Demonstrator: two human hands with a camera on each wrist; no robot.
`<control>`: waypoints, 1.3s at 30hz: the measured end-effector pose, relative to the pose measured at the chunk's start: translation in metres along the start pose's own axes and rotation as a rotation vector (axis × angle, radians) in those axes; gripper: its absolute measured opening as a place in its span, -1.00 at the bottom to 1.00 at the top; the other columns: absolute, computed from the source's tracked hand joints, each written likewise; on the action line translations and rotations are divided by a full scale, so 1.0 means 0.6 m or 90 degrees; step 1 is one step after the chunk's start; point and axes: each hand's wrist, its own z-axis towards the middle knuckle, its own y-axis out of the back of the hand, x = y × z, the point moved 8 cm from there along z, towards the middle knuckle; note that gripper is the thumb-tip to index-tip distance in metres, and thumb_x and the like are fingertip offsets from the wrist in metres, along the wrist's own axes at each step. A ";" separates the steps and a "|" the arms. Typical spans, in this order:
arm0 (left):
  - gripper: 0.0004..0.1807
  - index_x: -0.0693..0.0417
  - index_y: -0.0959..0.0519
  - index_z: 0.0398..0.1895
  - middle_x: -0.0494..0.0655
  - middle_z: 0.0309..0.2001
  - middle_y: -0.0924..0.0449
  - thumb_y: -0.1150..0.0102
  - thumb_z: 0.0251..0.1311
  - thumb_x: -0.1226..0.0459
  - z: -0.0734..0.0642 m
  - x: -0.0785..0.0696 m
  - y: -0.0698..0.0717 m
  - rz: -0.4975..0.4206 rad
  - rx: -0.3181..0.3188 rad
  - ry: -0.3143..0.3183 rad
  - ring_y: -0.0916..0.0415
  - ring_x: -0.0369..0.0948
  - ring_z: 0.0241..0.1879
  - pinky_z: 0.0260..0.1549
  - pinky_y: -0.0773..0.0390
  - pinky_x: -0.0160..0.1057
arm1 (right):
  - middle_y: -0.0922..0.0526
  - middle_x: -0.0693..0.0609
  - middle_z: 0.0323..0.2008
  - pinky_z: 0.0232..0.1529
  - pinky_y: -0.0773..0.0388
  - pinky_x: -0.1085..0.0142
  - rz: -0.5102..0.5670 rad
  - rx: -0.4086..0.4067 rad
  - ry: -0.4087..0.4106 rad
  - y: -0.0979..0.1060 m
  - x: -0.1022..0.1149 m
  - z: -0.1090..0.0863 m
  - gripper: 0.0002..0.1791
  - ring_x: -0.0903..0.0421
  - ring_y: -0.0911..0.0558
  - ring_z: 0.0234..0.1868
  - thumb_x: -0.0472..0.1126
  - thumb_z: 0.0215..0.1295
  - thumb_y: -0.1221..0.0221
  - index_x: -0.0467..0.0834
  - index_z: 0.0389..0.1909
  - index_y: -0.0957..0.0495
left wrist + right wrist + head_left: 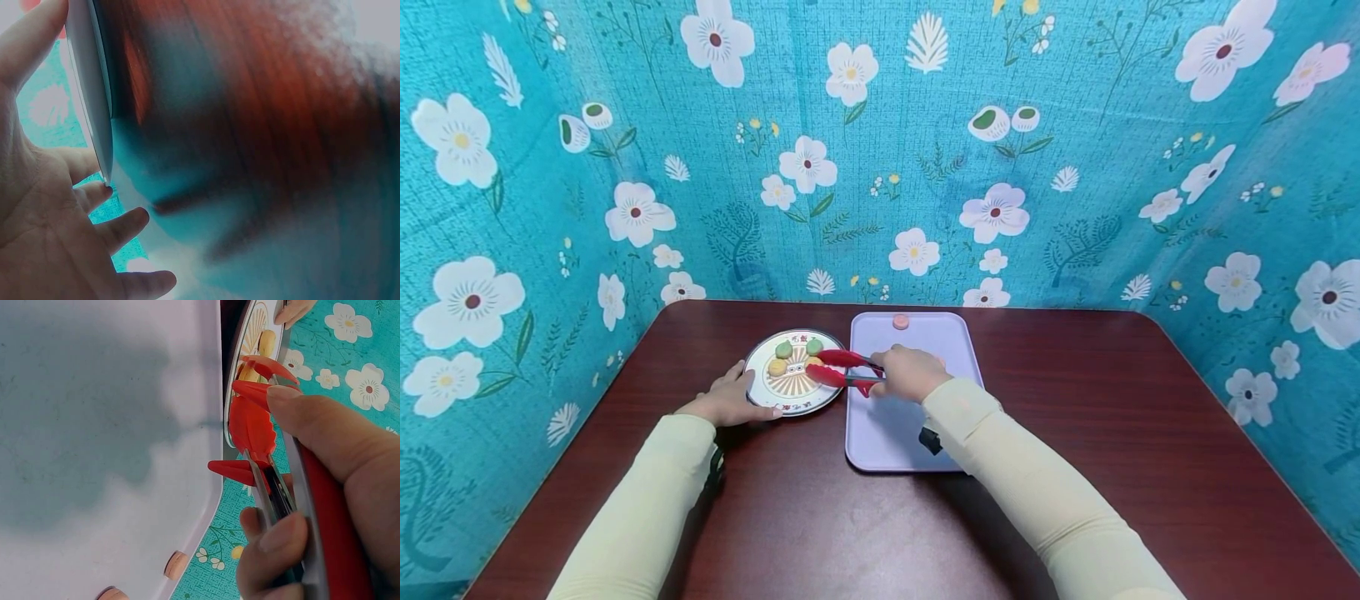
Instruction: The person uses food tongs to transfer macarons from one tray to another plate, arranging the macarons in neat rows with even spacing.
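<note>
My right hand [913, 372] grips red-tipped metal tongs [844, 377], thumb on one arm and fingers on the other. The tongs reach left from above the lilac tray [868, 442] over the white patterned plate [790, 405]. A yellow macaron-like piece [813, 362] lies by the tong tips; whether they pinch it I cannot tell. Two green pieces [784, 349] and another yellow one [777, 367] sit on the plate. At the plate's left rim rests my left hand [730, 402]; the left wrist view shows its fingers [125, 230] spread, the thumb along the rim.
A pink round piece [900, 321] lies at the tray's far edge; a second piece [112, 594] shows on the tray in the right wrist view. Plate and tray stand side by side on a dark wooden table [1075, 417]. Floral turquoise cloth [865, 183] hangs behind and beside it.
</note>
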 end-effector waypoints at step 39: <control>0.27 0.31 0.07 0.49 0.35 0.47 0.27 -0.31 -0.07 -0.27 -0.007 -0.005 0.002 -0.006 0.004 -0.006 0.13 0.34 0.36 0.19 0.05 0.49 | -0.57 -0.04 -0.13 -0.36 -0.48 0.14 -0.004 -0.005 -0.032 -0.001 -0.004 -0.011 -0.26 0.08 -0.49 -0.27 0.13 0.06 -0.39 0.05 0.29 -0.45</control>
